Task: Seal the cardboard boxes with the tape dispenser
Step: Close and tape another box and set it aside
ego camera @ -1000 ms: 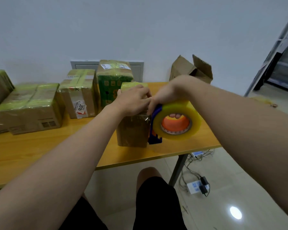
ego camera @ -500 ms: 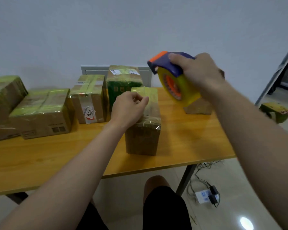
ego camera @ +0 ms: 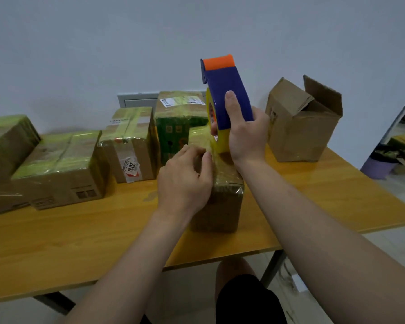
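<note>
At the far left of the frame two taped boxes (ego camera: 45, 169) sit on the wooden table (ego camera: 80, 242), closed, contents hidden. Next right stands a sealed box with a red sticker (ego camera: 129, 146), then a green printed box (ego camera: 175, 127) behind. At centre the left hand (ego camera: 185, 181) presses on a small taped box (ego camera: 220, 197), fingers curled and pinching the tape end. Above it the right hand (ego camera: 246, 134) grips the blue tape dispenser (ego camera: 225, 97), raised upright. At the right an open box (ego camera: 302, 120) shows raised flaps; its inside cannot be seen.
</note>
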Tool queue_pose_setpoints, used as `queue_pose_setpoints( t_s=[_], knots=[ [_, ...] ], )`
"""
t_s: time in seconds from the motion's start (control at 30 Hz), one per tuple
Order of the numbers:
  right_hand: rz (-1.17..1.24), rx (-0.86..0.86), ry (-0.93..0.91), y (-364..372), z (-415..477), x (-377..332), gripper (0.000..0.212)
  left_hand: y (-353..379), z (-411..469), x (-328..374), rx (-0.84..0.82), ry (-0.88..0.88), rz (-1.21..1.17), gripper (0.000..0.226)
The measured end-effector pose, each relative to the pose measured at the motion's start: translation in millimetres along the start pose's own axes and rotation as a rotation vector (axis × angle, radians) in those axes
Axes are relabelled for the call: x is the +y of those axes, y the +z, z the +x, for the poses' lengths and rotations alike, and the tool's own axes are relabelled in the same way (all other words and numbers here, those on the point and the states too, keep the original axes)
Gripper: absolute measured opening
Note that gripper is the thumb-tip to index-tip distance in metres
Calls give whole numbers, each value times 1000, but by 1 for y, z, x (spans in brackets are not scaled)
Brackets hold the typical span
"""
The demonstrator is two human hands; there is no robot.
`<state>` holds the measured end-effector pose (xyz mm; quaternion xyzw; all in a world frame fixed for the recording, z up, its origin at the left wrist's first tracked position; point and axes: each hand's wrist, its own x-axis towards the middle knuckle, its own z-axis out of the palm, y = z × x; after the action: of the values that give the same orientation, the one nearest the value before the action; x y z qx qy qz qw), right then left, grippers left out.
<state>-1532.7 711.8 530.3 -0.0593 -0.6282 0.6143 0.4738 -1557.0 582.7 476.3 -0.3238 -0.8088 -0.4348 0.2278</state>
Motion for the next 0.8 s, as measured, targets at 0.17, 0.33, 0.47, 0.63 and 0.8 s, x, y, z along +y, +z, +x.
queue_pose_setpoints(
  t_s=[0.17, 0.33, 0.47, 0.63, 0.8],
  knots=[
    [-62, -23, -4, 3, 12, 6, 40, 11, -3, -14, 21, 180, 90, 48],
    [-89, -58, -21, 14, 21, 12, 39, 13, -16, -34, -1, 240, -91, 54],
    [12, -77, -10, 10, 19, 20, 36, -10, -3, -29, -334, 107, -122, 72],
    [109, -26, 20, 4, 20, 21, 30, -20, 24, -7, -607, 10, 50, 93],
    [161, -17, 40, -2, 22, 23, 34, -11, 20, -6, -538, 12, 7, 94]
  ],
)
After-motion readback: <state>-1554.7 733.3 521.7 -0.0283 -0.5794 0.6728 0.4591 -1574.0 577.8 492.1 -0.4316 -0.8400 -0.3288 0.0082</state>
